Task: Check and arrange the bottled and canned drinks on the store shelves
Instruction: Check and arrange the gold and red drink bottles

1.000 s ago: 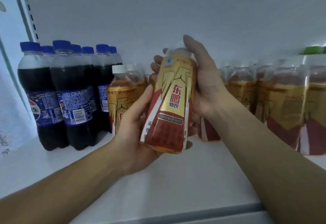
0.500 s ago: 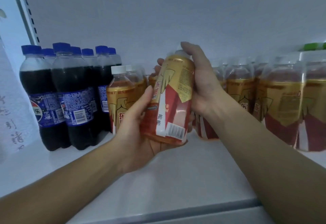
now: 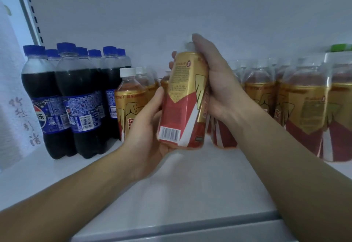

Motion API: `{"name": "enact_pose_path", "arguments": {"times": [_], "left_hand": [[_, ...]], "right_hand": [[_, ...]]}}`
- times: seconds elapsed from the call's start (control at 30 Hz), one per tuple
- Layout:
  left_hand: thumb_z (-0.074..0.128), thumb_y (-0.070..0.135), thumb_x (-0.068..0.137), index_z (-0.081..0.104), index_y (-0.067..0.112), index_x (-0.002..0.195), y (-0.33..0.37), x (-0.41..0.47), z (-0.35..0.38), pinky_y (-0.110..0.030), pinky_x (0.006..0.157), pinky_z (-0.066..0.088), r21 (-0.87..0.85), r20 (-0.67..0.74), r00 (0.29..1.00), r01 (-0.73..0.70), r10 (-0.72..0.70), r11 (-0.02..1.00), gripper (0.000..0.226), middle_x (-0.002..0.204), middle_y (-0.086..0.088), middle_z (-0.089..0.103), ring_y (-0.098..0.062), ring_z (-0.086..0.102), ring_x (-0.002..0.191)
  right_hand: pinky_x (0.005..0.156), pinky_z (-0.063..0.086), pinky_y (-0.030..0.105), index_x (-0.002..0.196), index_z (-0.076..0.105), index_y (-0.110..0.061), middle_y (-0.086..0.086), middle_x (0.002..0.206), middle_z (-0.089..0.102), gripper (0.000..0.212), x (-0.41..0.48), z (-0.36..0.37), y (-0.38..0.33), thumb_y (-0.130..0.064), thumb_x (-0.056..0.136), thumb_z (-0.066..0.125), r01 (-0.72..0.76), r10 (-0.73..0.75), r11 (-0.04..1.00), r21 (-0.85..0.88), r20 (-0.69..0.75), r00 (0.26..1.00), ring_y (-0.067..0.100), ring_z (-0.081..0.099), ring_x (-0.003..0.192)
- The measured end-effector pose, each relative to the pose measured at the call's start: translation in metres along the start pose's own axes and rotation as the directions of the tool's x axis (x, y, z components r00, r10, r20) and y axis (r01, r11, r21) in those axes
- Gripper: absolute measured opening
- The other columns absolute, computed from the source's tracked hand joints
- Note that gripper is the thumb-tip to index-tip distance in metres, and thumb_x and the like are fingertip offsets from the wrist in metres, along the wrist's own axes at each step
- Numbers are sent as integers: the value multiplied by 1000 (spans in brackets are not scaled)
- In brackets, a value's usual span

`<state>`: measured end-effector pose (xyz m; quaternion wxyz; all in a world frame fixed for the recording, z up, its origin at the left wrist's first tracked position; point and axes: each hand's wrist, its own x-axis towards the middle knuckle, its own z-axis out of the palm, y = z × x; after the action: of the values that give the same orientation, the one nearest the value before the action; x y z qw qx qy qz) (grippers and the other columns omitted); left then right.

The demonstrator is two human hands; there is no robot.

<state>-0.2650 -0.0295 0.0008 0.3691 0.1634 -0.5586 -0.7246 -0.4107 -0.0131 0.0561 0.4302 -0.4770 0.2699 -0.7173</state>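
I see one gold-and-red energy drink bottle (image 3: pixel 181 99) at frame centre, held above the white shelf (image 3: pixel 190 184). My left hand (image 3: pixel 146 127) grasps its base and my right hand (image 3: pixel 219 89) wraps its top. Seven blue-capped cola bottles (image 3: pixel 80 99) stand at left. The matching gold bottles (image 3: pixel 304 112) behind overlap too much to count.

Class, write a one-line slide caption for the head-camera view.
Left hand and right hand hold a gold-and-red bottle over the white shelf, barcode toward the camera, cola bottles standing at left.

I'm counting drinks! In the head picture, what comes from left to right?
Handwritten paper → cola bottles → white-capped gold bottle → left hand → held bottle → right hand → gold-and-red bottles → green cap.
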Motion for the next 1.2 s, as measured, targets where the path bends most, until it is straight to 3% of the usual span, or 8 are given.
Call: {"name": "enact_pose_path", "arguments": {"times": [0.1, 0.2, 0.27, 0.37, 0.53, 0.7, 0.97, 1.2], "left_hand": [[53, 53, 83, 68, 28, 117, -4, 1, 3, -40, 71, 60, 117, -23, 993, -115, 118, 986, 45, 106, -2, 76, -20, 74, 95], [54, 58, 83, 69, 13, 118, 0, -2, -1, -40, 62, 60, -42, -1, 999, 35, -35, 998, 59, 106, -14, 75, -28, 74, 83], [45, 65, 87, 70, 6, 118, 3, -4, -3, -39, 63, 60, -123, 87, 989, 129, -119, 984, 71, 107, -22, 72, -32, 72, 79], [41, 66, 91, 71, 11, 119, 1, 0, -3, -43, 74, 62, -35, 20, 999, 50, -49, 998, 69, 114, -21, 71, -38, 72, 96], [54, 59, 78, 64, 27, 126, 0, 1, -1, -40, 82, 59, 138, -56, 988, -136, 145, 981, 59, 115, -3, 74, -25, 70, 109], [52, 63, 82, 68, 12, 124, 2, -4, -6, -41, 62, 58, -20, 6, 999, 39, -39, 999, 68, 112, -20, 71, -36, 71, 82], [60, 58, 86, 63, 31, 121, -3, -1, -5, -40, 87, 59, 249, 11, 988, -150, 152, 957, 44, 112, 2, 75, -19, 71, 104], [54, 53, 82, 67, 11, 126, 2, -6, -2, -45, 70, 62, -122, 45, 998, -44, 50, 992, 62, 126, -23, 65, -44, 63, 108]], "right_hand": [[76, 59, 38, 130, 55, 7, 18, 100, 61, 70, 4, -3, 2, -42, 84, 74, 44, -45, 995, -89, -10, 999, 26, 64, 81], [82, 57, 38, 101, 63, -2, 14, 89, 63, 45, 2, -5, 4, -46, 91, 65, -81, 87, 995, -56, 121, 989, 26, 64, 78], [88, 57, 43, 115, 60, -1, 15, 95, 65, 53, -1, -4, 4, -47, 90, 65, -118, 124, 991, -63, 118, 985, 27, 67, 84], [84, 59, 46, 147, 39, -2, 15, 107, 64, 81, 1, -2, 5, -37, 82, 73, -12, 15, 998, -55, 45, 999, 27, 69, 85], [91, 59, 48, 150, 36, -21, 12, 125, 66, 86, 5, -4, 6, -31, 79, 83, 164, -186, 959, -232, -77, 979, 24, 73, 100], [98, 55, 49, 143, 46, -3, 18, 120, 61, 70, 4, -1, 7, -38, 87, 71, 48, -47, 989, -136, 9, 999, 30, 65, 106], [91, 60, 44, 144, 46, -18, 7, 113, 71, 62, -1, 1, 4, -28, 90, 74, 149, -178, 953, -264, -89, 980, 22, 74, 98], [103, 52, 53, 152, 36, -3, 21, 132, 61, 88, 2, -1, 3, -26, 78, 78, 21, -23, 991, -132, -9, 1000, 34, 66, 109]]}}
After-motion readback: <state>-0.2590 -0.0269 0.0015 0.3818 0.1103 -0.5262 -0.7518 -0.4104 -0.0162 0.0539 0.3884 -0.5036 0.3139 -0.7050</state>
